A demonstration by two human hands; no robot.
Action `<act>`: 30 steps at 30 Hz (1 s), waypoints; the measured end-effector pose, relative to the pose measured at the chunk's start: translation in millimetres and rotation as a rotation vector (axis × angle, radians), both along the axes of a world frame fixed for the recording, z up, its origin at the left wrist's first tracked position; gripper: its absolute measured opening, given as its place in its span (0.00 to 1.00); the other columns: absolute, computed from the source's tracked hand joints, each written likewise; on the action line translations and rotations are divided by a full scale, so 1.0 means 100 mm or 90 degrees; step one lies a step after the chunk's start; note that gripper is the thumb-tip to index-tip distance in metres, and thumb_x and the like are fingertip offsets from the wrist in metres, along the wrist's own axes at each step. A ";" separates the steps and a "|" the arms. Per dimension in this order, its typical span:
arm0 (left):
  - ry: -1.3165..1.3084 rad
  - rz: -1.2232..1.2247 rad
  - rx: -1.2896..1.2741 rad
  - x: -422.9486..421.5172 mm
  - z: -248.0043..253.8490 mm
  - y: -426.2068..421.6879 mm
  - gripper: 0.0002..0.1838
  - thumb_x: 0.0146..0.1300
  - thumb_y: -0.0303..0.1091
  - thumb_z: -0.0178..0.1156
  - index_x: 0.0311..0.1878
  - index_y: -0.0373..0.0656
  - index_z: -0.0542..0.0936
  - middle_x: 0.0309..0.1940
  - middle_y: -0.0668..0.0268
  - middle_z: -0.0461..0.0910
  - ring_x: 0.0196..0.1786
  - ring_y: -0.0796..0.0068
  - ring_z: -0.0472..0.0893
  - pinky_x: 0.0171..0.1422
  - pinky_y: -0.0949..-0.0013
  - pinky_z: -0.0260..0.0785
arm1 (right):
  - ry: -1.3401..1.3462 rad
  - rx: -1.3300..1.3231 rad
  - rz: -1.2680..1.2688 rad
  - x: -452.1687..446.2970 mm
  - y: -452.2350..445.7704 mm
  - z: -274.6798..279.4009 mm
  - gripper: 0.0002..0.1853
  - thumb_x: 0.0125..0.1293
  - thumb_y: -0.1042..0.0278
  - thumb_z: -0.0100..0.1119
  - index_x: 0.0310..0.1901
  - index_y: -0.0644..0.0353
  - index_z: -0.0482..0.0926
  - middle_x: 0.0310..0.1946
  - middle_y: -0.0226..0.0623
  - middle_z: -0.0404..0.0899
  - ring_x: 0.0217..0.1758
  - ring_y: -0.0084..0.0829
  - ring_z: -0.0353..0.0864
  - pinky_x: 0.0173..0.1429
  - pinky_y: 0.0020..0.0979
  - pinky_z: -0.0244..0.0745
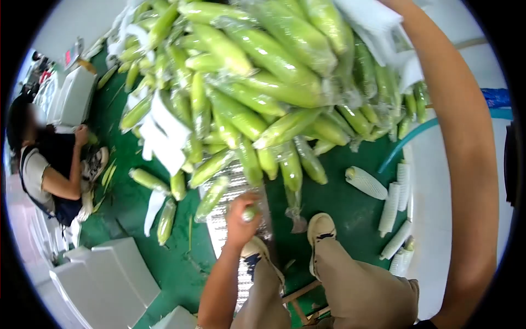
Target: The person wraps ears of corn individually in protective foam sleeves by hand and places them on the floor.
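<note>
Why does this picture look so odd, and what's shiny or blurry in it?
Head view: the scene sits in a round frame with dark corners, and the right arm appears to bow, probably lens distortion; head view: bright glare speckles the plastic-wrapped corn and silvery strip; head view: the left hand looks slightly blurred.

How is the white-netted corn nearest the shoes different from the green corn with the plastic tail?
The netted corn has a white mesh sleeve; the tailed corn has shiny clear plastic. The netted corn looks mostly white, the tailed corn bright green. The netted corn lies apart on the floor; the tailed corn touches the pile. Both are wrapped.
</note>
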State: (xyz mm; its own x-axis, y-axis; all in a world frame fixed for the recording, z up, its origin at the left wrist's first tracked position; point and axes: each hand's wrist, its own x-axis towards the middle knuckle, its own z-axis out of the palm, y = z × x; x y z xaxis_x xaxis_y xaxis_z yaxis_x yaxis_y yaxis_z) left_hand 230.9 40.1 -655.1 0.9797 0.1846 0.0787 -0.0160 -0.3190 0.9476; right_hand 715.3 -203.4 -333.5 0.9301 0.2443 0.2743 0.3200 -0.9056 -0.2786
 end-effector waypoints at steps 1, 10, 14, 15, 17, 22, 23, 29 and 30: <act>-0.002 -0.008 0.019 0.03 0.04 -0.03 0.19 0.46 0.16 0.65 0.43 0.42 0.76 0.49 0.58 0.82 0.54 0.57 0.80 0.57 0.62 0.73 | 0.021 -0.041 -0.050 -0.06 -0.02 0.04 0.60 0.46 0.46 0.72 0.77 0.63 0.50 0.63 0.60 0.73 0.64 0.50 0.75 0.68 0.37 0.70; -0.099 0.106 -0.009 -0.27 0.05 -0.02 0.15 0.47 0.12 0.63 0.36 0.40 0.75 0.39 0.60 0.80 0.50 0.55 0.81 0.69 0.49 0.65 | 0.011 0.165 0.089 -3.23 -0.60 -1.10 0.48 0.51 0.65 0.72 0.74 0.62 0.60 0.69 0.51 0.66 0.71 0.48 0.67 0.74 0.43 0.63; -0.080 0.097 -0.027 -0.31 0.09 -0.17 0.14 0.47 0.12 0.63 0.35 0.39 0.77 0.37 0.61 0.80 0.46 0.58 0.80 0.65 0.55 0.68 | 0.299 0.228 0.133 -4.18 -0.44 -2.74 0.47 0.51 0.65 0.76 0.72 0.61 0.62 0.71 0.50 0.63 0.74 0.50 0.61 0.77 0.48 0.57; -0.070 0.113 -0.002 -0.33 0.08 -0.21 0.13 0.48 0.11 0.64 0.35 0.38 0.78 0.37 0.60 0.79 0.45 0.59 0.80 0.60 0.58 0.70 | 0.367 0.244 0.195 -4.28 -0.31 -3.01 0.43 0.51 0.64 0.77 0.69 0.60 0.67 0.74 0.54 0.56 0.75 0.54 0.57 0.77 0.47 0.58; -0.068 0.100 -0.007 -0.40 0.07 -0.25 0.14 0.48 0.10 0.62 0.36 0.38 0.77 0.36 0.59 0.78 0.44 0.59 0.78 0.57 0.60 0.69 | 0.278 0.119 0.277 -4.37 -0.11 -3.23 0.33 0.47 0.63 0.78 0.59 0.42 0.80 0.78 0.50 0.47 0.72 0.61 0.60 0.72 0.53 0.64; -0.024 0.143 -0.088 -0.50 0.04 -0.24 0.13 0.54 0.10 0.60 0.38 0.38 0.74 0.42 0.58 0.78 0.50 0.63 0.77 0.63 0.60 0.67 | 0.522 -0.138 0.482 -4.35 -0.01 -2.68 0.16 0.57 0.54 0.69 0.45 0.47 0.84 0.64 0.42 0.68 0.62 0.42 0.72 0.51 0.44 0.76; -0.013 0.157 -0.103 -0.52 0.05 -0.24 0.12 0.55 0.10 0.61 0.39 0.38 0.74 0.42 0.59 0.78 0.50 0.65 0.77 0.65 0.59 0.66 | 0.585 -0.218 0.516 -4.35 0.04 -2.62 0.14 0.58 0.52 0.67 0.42 0.49 0.84 0.60 0.39 0.72 0.59 0.38 0.74 0.48 0.43 0.76; 0.033 0.050 0.026 -0.41 0.13 -0.21 0.08 0.61 0.20 0.63 0.44 0.36 0.78 0.43 0.61 0.79 0.47 0.67 0.77 0.57 0.66 0.68 | 0.430 0.029 0.478 -4.19 0.19 -2.29 0.09 0.59 0.58 0.67 0.37 0.51 0.82 0.46 0.32 0.73 0.48 0.39 0.78 0.49 0.41 0.76; 0.026 0.042 0.018 -0.36 0.09 -0.20 0.09 0.61 0.22 0.64 0.44 0.37 0.79 0.42 0.62 0.79 0.46 0.69 0.77 0.55 0.67 0.69 | 0.506 0.085 0.481 -4.15 0.21 -2.30 0.11 0.59 0.59 0.67 0.40 0.51 0.81 0.48 0.32 0.73 0.51 0.40 0.78 0.51 0.41 0.76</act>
State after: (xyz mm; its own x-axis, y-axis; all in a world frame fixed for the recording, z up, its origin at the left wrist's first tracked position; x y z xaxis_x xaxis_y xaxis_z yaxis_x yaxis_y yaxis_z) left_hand 195.1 20.1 -645.8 0.9680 0.2471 0.0448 0.0444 -0.3443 0.9378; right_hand 300.4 -182.4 -563.0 0.4768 0.8370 -0.2684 0.4646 -0.4992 -0.7314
